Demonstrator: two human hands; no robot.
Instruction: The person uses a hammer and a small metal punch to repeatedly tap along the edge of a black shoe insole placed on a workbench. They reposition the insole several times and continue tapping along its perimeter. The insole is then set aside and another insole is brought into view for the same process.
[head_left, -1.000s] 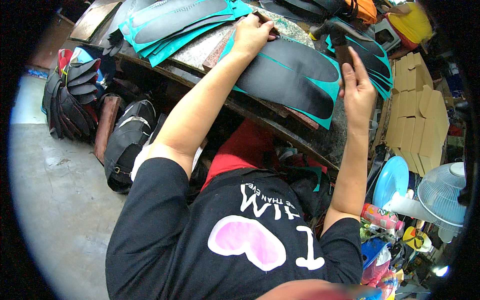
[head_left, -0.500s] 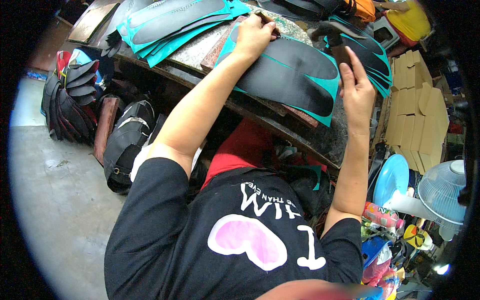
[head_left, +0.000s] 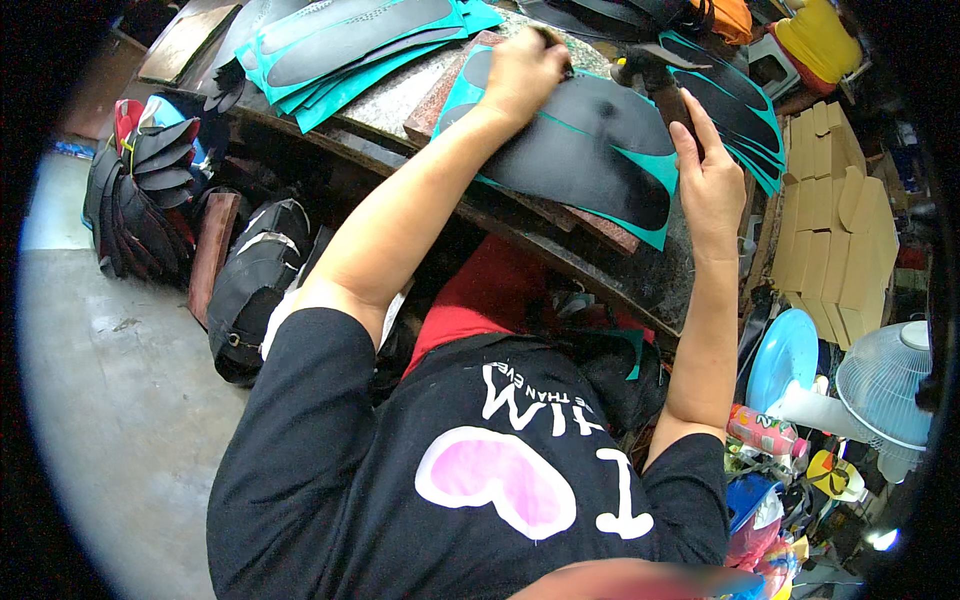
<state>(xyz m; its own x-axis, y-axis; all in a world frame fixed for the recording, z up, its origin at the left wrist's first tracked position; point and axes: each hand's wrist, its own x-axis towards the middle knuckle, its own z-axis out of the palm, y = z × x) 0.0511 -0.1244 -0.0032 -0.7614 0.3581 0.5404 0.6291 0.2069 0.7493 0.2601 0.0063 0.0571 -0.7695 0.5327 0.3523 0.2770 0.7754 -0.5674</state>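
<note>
A black sheet with teal edging [head_left: 590, 150] lies on a stone slab [head_left: 440, 105] on the workbench. My left hand [head_left: 520, 70] rests on the sheet's far edge with its fingers curled over it. My right hand [head_left: 712, 175] is at the sheet's right side, wrapped around the brown wooden handle of a hammer [head_left: 655, 80]. The dark hammer head sits just above the sheet's upper right corner. More black and teal sheets [head_left: 735, 110] lie behind my right hand.
A stack of teal and black sheets [head_left: 350, 40] covers the bench's left. Folded cardboard [head_left: 830, 230], a blue disc [head_left: 785, 355] and a white fan [head_left: 890, 390] stand at right. Black bags [head_left: 255, 290] and fanned black pieces [head_left: 140, 190] sit on the concrete floor [head_left: 110, 400].
My left hand has curled tighter at the sheet's far edge. My right hand has shifted slightly, and the hammer head now shows above the sheet's corner.
</note>
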